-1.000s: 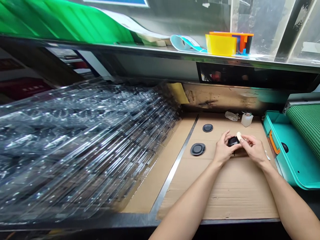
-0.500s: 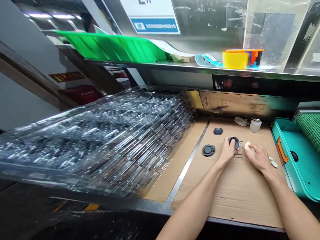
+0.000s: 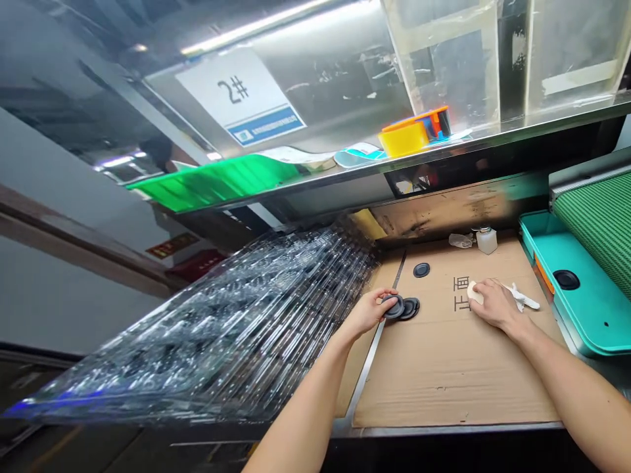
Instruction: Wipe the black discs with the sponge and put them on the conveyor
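My left hand (image 3: 371,310) pinches a black round rubber cap (image 3: 393,306) and holds it right beside a second black cap (image 3: 411,307) lying on the cardboard sheet (image 3: 444,368). A third, smaller black cap (image 3: 421,269) lies farther back. My right hand (image 3: 494,303) rests on the cardboard with its fingers closed round a small cream-coloured pad (image 3: 474,292). A crumpled white cloth (image 3: 520,297) lies just right of that hand.
A tall slanted stack of clear plastic trays (image 3: 221,328) fills the left. A teal bin (image 3: 576,295) holding one black cap (image 3: 566,279) sits at the right under a green belt (image 3: 599,220). A small white bottle (image 3: 486,239) stands at the back. A shelf above carries a yellow box (image 3: 403,139).
My left hand carried the black cap leftwards from the middle of the cardboard to the cap near the metal strip. My right hand stayed low with the pad. The view swung up and left.
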Motion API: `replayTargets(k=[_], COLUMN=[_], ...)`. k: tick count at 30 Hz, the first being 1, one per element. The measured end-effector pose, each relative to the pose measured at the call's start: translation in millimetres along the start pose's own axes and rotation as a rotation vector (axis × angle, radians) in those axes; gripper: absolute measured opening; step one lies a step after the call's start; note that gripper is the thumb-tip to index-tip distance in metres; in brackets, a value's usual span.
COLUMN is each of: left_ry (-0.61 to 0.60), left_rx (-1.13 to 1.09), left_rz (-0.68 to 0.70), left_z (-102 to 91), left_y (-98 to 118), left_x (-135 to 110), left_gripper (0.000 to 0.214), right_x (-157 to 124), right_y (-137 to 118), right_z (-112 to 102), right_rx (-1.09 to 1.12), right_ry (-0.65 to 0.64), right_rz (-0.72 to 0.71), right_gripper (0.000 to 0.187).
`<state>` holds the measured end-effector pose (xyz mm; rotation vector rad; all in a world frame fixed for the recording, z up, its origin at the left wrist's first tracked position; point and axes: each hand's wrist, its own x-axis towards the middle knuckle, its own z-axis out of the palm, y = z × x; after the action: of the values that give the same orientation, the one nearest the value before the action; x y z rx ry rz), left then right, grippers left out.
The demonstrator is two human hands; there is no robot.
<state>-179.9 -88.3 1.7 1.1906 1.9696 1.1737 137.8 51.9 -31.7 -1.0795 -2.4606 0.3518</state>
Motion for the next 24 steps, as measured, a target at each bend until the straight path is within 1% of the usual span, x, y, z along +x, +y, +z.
replayTargets(k=[2,5,8,10,11,14,17,18,20,22,24], left_ry=[-0.048,-0.055,-0.039,-0.072,-0.104,-0.212,-0.264,-0.278,-0.313,-0.349,-0.373], left_rx=[0.013,0.080,0.350,0.539,0.600,0.684,0.737,0.751,0.778,0.798,0.816], left_rz=[-0.011,0.003,0.087,0.125,0.128,0.132,0.213,0.236,0.250,0.251,0.258], left_z=[7.0,17.0,17.4,14.9,14.0,15.2,21.7,24.2,27.9,28.5,27.0], left_y=[-4.3,-5.1,-2.0,1.2,3.1,8.7,10.7,9.8,5.4,-0.2,-1.5], left_x=[4.6,13.5,19.2,18.3,16.4,9.4,7.3,8.2,11.1,14.0,16.7], left_gripper=[0.035,0.034,0.036,0.046,0.053,0.073,0.085,0.085,0.077,0.067,0.063], right_x=[0.0,1.4,3.0,3.6,3.7,3.3,2.7,2.5,2.4,2.2,1.7], right_y=[0.3,2.0,3.4,3.5,3.3,1.4,-1.6,-2.5,-4.1,-5.4,-6.8], right_z=[0.6,3.0,4.9,5.4,5.5,5.8,5.9,5.9,5.7,5.2,4.1], right_rx=[0.002,-0.007,-0.012,-0.009,-0.007,-0.006,-0.012,-0.014,-0.018,-0.020,-0.021], right_ry=[-0.009,-0.032,-0.061,-0.077,-0.079,-0.083,-0.086,-0.089,-0.097,-0.106,-0.111], right_rz=[0.003,-0.001,0.011,0.019,0.020,0.023,0.011,-0.001,-0.033,-0.060,-0.068], right_gripper=[0.017,0.018,0.020,0.023,0.023,0.026,0.028,0.028,0.029,0.030,0.031])
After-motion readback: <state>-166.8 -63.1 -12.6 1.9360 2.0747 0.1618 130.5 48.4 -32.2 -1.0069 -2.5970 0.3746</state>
